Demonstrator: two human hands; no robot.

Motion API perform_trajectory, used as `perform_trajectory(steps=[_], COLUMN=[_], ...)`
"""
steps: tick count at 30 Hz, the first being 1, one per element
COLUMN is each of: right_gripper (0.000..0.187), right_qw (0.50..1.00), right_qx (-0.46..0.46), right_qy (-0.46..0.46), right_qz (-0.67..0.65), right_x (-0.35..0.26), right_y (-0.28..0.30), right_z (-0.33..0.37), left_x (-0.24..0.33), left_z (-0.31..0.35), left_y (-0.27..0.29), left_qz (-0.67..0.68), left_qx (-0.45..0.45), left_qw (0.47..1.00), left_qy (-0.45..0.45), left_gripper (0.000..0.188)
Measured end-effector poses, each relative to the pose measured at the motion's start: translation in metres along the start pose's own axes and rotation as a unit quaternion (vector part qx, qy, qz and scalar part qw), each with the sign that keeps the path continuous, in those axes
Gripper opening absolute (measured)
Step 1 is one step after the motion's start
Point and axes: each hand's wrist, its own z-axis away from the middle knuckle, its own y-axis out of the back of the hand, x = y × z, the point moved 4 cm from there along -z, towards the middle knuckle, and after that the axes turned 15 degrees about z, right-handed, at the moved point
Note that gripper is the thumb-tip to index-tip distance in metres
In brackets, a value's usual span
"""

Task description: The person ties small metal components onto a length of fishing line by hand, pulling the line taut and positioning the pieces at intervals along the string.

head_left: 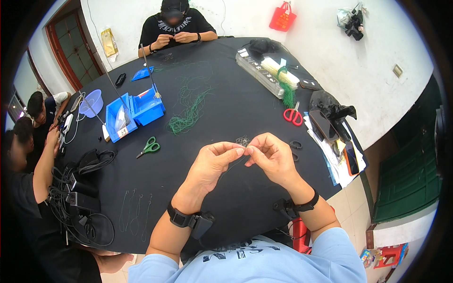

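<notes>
Both hands meet over the middle of the black table (188, 179), fingertips almost touching. My left hand (210, 165) is closed in a pinch on a thin line (225, 171), which trails down below the fingers. Thumb and index finger of my right hand (275, 159) pinch together at the same spot; the bit of line between them is too small to make out. Just behind the fingertips lies a small tangle of fine greyish line (243, 140). Dark-handled scissors (296, 145) lie beside my right hand, partly hidden by it.
Green-handled scissors (151, 146), loose green thread (186, 121) and blue bins with upright rods (134, 113) lie ahead left. Several thin looped lines (136, 214) and black cables (89, 203) lie near left. Red scissors (293, 115) and phones (351, 159) lie right. Other people sit around.
</notes>
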Motion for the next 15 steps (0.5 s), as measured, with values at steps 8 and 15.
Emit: perform_trajectory(steps=[8, 15], right_gripper=[0.021, 0.053], right_qw=[0.992, 0.856], right_qx=[-0.013, -0.278], right_qy=[-0.078, -0.379], right_qz=[-0.095, -0.217], right_x=[0.008, 0.034], right_y=[0.001, -0.039], right_z=[-0.001, 0.033], left_x=[0.002, 0.002], left_z=[0.002, 0.003], left_y=[-0.003, -0.002], left_qz=[-0.011, -0.056], left_qx=[0.005, 0.013], left_qw=[1.0, 0.998], left_qy=[-0.003, -0.013], left_gripper=[0.017, 0.018])
